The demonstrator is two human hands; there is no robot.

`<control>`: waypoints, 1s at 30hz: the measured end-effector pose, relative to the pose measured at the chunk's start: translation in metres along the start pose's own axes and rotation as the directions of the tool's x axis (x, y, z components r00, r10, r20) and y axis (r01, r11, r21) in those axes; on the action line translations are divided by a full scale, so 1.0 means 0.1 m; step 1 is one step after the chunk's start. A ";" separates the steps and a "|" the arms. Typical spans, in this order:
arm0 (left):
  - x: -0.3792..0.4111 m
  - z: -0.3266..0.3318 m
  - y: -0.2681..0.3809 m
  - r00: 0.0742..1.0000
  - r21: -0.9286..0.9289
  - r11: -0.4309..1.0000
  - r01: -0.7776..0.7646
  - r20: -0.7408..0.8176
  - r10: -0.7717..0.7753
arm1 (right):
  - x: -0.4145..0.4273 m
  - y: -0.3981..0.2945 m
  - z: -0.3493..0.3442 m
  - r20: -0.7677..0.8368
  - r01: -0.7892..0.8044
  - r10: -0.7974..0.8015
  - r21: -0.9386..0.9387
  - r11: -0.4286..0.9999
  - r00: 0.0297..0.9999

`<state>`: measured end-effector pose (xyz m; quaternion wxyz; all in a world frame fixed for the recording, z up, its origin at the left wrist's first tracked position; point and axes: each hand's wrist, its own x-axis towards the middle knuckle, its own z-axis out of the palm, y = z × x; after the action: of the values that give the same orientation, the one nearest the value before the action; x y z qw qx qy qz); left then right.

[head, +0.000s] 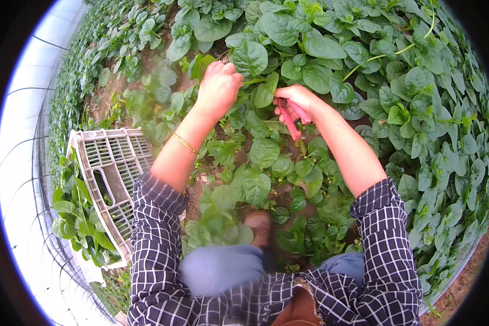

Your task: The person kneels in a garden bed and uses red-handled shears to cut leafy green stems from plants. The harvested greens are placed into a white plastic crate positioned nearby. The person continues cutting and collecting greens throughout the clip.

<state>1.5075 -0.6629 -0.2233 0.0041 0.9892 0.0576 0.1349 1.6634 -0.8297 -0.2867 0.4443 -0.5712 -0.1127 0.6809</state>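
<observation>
My left hand (220, 89) is closed in a fist around a leafy green shoot. Its stem (254, 81) shows at the right side of the fist, with a broad leaf (265, 91) hanging from it. Close by on the right, my right hand (295, 102) grips red-handled scissors or snips (289, 118), handles pointing down towards me. Their blades are hidden behind the hand and leaf, so I cannot tell whether they touch the stem. The fingertips of my right hand are beside the hanging leaf. Broad-leaved green plants, like Malabar spinach (285, 28), surround both hands.
A pale plastic crate (120, 183) stands tilted at my left, with picked leaves (79, 216) beyond its near wall. Low plants (265, 153) grow between me and my hands, around my brown shoe (258, 226). A long vine (391, 53) arches at upper right. Translucent greenhouse sheeting (22, 134) rises far left.
</observation>
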 end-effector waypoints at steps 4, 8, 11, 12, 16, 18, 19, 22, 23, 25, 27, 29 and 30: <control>-0.15 -0.16 0.04 0.980 -0.112 0.973 0.201 0.022 -0.200 | -0.13 0.10 -0.03 -0.044 0.144 -0.146 -0.047 0.988 0.988; -0.33 -0.46 0.18 0.822 -0.741 0.425 0.520 0.299 -0.485 | -0.61 0.17 0.00 -0.021 0.374 -0.374 0.034 0.927 0.927; -0.40 -0.64 0.48 0.738 -0.857 -0.190 0.478 0.510 -0.443 | -1.01 0.17 0.00 -0.055 0.571 -0.572 -0.037 0.820 0.819; -0.40 -0.70 0.60 0.724 -0.830 -0.293 0.474 0.558 -0.406 | -1.17 0.18 0.02 -0.074 0.628 -0.631 -0.060 0.776 0.772; -0.37 -0.73 0.94 0.673 -0.763 -0.310 0.567 0.646 -0.360 | -1.70 -0.01 0.36 -0.087 0.522 -0.550 -0.218 0.825 0.831; -0.35 -0.68 1.15 0.709 -0.835 -0.216 0.505 0.545 -0.449 | -1.79 -0.06 0.46 -0.143 0.360 -0.629 -0.714 0.600 0.764; -0.28 -0.72 1.32 0.665 -0.854 -0.236 0.464 0.511 -0.544 | -1.85 -0.07 0.51 -0.154 0.272 -0.642 -0.814 0.514 0.751; -0.30 -0.59 1.50 0.740 -0.841 -0.352 0.412 0.534 -0.409 | -1.80 0.09 0.55 -0.126 0.311 -0.728 -0.845 0.434 0.674; -0.30 -0.59 1.61 0.767 -0.862 -0.325 0.389 0.498 -0.404 | -1.76 0.15 0.50 -0.152 0.341 -0.688 -0.781 0.524 0.710; -0.32 -0.60 1.64 0.778 -0.799 -0.374 0.471 0.576 -0.251 | -1.73 0.23 0.38 -0.188 0.376 -0.595 -0.619 0.689 0.782; -0.36 -0.77 1.48 0.783 -0.781 -0.248 0.573 0.611 -0.115 | -1.84 0.29 0.24 -0.158 0.367 -0.478 -0.452 0.813 0.864; -0.36 -0.89 1.31 0.791 -0.827 0.021 0.562 0.530 -0.306 | -1.95 0.38 0.16 -0.143 0.362 -0.421 -0.317 0.877 0.896; -0.35 -0.90 1.21 0.735 -0.798 -0.030 0.602 0.568 -0.371 | -1.98 0.43 0.13 -0.173 0.332 -0.423 -0.392 0.858 0.889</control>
<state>1.4635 -0.7874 -0.1426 0.6743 0.6722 0.3036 0.0363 1.6221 -0.9959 -0.1767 0.4714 -0.6897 -0.2854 0.4698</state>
